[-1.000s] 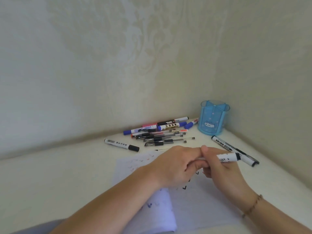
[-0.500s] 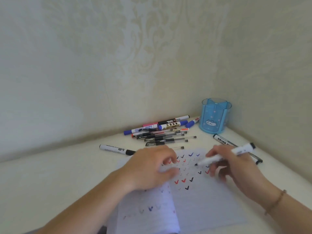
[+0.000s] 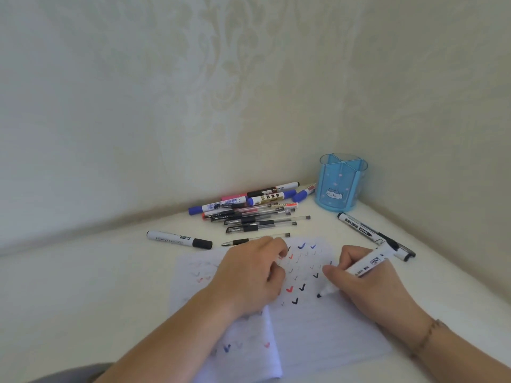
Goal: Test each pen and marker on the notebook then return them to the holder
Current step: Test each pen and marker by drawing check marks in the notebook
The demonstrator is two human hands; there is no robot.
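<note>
The person's right hand [image 3: 367,283] is gripping a white marker [image 3: 359,270] in a normal writing hold, fingers curled round the barrel, with its dark tip down on the notebook [image 3: 318,333] page. The tip sits right by the lower rows of check marks, so it's touching or very nearly touching the paper. A thin bracelet [image 3: 427,337] sits on that wrist.

The left hand [image 3: 249,275] rests on the notebook with its fingers loosely curled, pressing the page down near the middle fold. Can't tell if there's a cap tucked under those fingers or not.

The notebook lies open near the front edge of the white table [image 3: 83,286], covered in little black, red and blue ticks.

The blue holder [image 3: 341,183] stands upright in the back right corner of the table, where the two walls meet. It has a cartoon critter on the front and dividers inside.

Just left of the holder, along the back edge, there's a loose pile of pens and markers [image 3: 249,211] lying mostly parallel: blue-capped ones, a pink one, some clear gel pens. A lone pen [image 3: 255,240] lies between that pile and the notebook's top edge. One black-capped marker [image 3: 179,239] lies on its own further left, well apart from the pile. Two more markers [image 3: 367,232] lie side by side along the right edge, between the holder and the right hand.
</note>
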